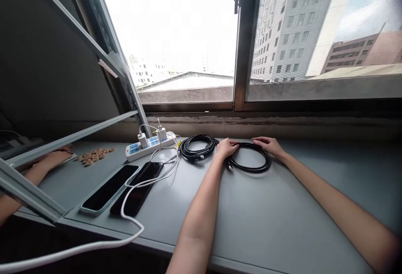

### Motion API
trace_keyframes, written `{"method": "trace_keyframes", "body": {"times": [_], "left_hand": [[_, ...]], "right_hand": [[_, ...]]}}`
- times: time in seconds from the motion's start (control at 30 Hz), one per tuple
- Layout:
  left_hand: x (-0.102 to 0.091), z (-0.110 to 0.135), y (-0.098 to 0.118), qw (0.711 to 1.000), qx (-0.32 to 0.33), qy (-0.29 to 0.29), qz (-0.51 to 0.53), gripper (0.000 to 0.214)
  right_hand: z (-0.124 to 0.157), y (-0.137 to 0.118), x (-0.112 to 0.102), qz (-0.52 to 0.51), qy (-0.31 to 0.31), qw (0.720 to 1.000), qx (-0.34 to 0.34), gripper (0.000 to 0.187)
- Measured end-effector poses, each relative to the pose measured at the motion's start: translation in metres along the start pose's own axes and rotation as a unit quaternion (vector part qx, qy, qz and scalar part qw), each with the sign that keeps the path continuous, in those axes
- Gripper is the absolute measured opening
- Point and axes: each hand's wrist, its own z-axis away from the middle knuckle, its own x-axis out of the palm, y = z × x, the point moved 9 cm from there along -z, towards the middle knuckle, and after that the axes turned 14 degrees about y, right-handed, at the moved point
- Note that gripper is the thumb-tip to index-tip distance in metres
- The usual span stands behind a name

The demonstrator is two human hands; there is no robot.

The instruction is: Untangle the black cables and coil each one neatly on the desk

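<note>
A coiled black cable (251, 169) lies on the grey table near the window wall, its plug end at the coil's lower left. My left hand (226, 147) is closed on the left side of this coil, fingers pointing right. At the coil's far right side, my right hand (270, 146) has its fingers curved around the cable, partly hiding it. A second, thicker coil of black cable (196, 157) rests just left of my left hand, with its connectors showing at the front.
A white power strip (150, 142) with plugged-in chargers stands left of the coils. Two phones (109, 188) lie before it, crossed by white charging cables (133, 219). Beyond a metal shelf frame (122, 62), another person's hand (58, 157) is near small brown pieces (94, 156).
</note>
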Motion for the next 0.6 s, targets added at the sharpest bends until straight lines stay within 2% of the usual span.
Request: {"method": "trace_keyframes", "body": {"times": [0.13, 0.23, 0.4, 0.6], "left_hand": [[0.001, -0.003, -0.007, 1.000, -0.016, 0.020, 0.010, 0.027], [0.002, -0.005, -0.008, 0.999, -0.022, 0.030, 0.013, 0.027], [0.000, -0.007, -0.011, 0.999, -0.030, 0.040, 0.018, 0.029], [-0.007, -0.007, -0.011, 0.998, -0.042, 0.052, 0.007, 0.037]], "right_hand": [[-0.009, 0.008, -0.021, -0.132, 0.072, 0.986, 0.078, 0.022], [-0.010, 0.007, -0.033, -0.235, 0.088, 0.960, 0.125, 0.015], [-0.002, -0.001, -0.037, -0.352, 0.066, 0.917, 0.175, 0.043], [0.001, 0.000, -0.021, -0.391, 0.017, 0.893, 0.224, 0.040]]}}
